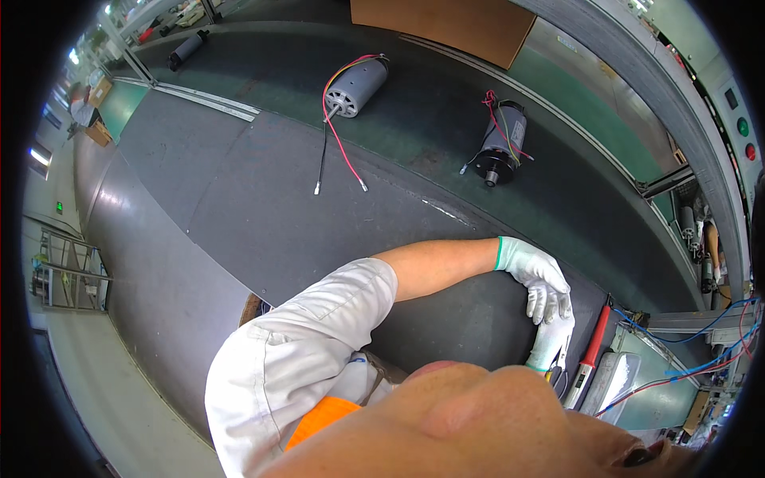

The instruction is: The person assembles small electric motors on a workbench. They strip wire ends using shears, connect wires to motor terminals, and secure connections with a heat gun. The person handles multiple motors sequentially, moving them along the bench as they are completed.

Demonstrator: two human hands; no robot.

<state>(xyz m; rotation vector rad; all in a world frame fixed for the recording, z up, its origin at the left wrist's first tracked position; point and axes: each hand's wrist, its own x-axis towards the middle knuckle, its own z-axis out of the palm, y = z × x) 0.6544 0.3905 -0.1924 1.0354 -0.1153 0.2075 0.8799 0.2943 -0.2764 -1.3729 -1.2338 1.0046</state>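
Observation:
My left hand point(542, 279), in a white glove, reaches across from the left on a bare forearm and lies with its fingers over the fingertips of my right hand point(552, 341). The right hand, also in a white glove, is stretched flat and comes up from below, partly hidden by my face. Both hands rest at the near edge of a dark conveyor belt point(263, 207), and neither holds anything that I can see. A black-handled tool point(558, 376) lies just beside my right wrist.
On the belt lie a grey motor point(356, 86) with trailing red and black wires and a dark motor point(500, 147) with red wires. A red-handled tool point(591, 358) and a metal tray point(615, 384) sit at the right. A cardboard box point(454, 24) stands behind.

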